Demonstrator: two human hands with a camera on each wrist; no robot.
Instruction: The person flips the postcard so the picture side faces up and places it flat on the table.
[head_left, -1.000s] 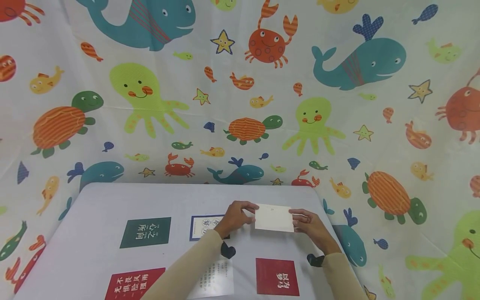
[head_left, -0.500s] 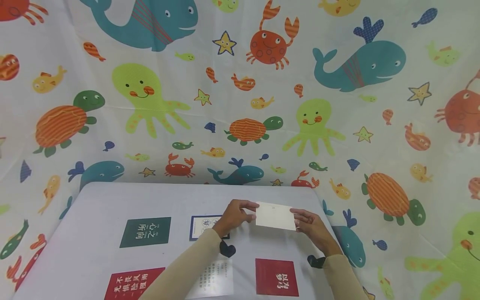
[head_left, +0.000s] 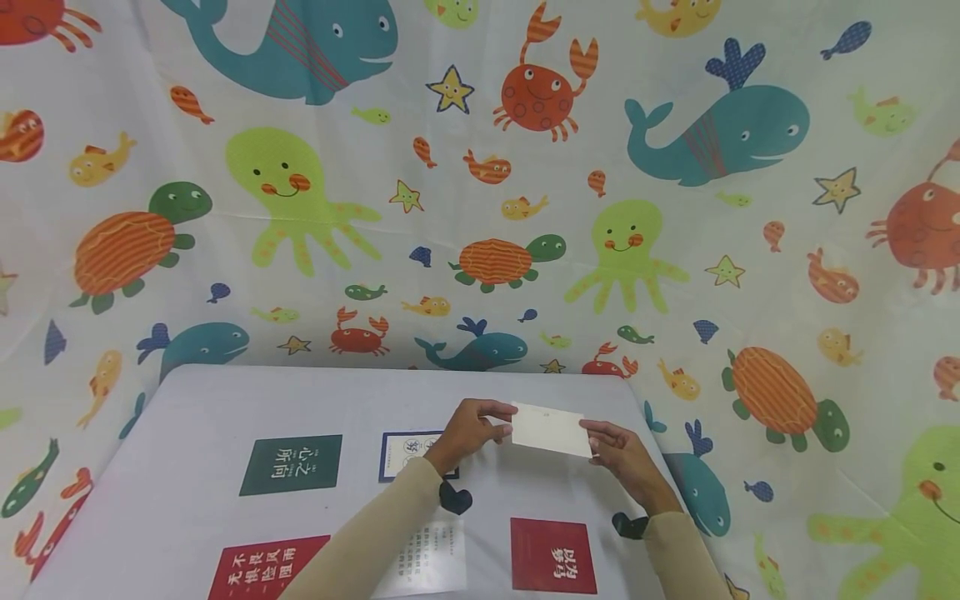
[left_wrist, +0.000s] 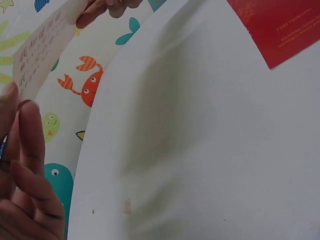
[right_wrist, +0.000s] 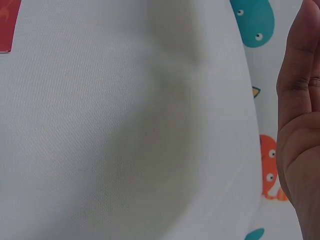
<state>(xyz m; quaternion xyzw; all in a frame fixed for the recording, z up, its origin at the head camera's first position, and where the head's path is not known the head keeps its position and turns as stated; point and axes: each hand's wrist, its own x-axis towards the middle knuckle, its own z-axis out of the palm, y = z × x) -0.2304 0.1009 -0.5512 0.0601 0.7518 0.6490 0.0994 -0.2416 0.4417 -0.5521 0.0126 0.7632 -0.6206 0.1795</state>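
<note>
A white card point(head_left: 549, 430) is held up off the table, its pale, nearly blank side showing in the head view. My left hand point(head_left: 472, 429) pinches its left edge between thumb and fingers. At the opposite edge, my right hand point(head_left: 624, 454) grips it the same way. From the left wrist, the card's other side point(left_wrist: 47, 47) shows rows of small printed characters, with left-hand fingers point(left_wrist: 32, 140) at the near end. The right wrist view catches only part of the right hand point(right_wrist: 300, 115); the card is out of sight there.
On the white table point(head_left: 195, 417) lie a green card point(head_left: 292, 465), a blue-bordered card point(head_left: 396, 457) partly behind the left hand, a large red card point(head_left: 262, 568), a white text card point(head_left: 431, 558) partly under the left sleeve, and a small red card point(head_left: 553, 555). A sea-animal curtain point(head_left: 420, 67) hangs behind.
Both hands have lifted the white card very slightly, and its right side now tips a little lower. The cards on the table have stayed put.
</note>
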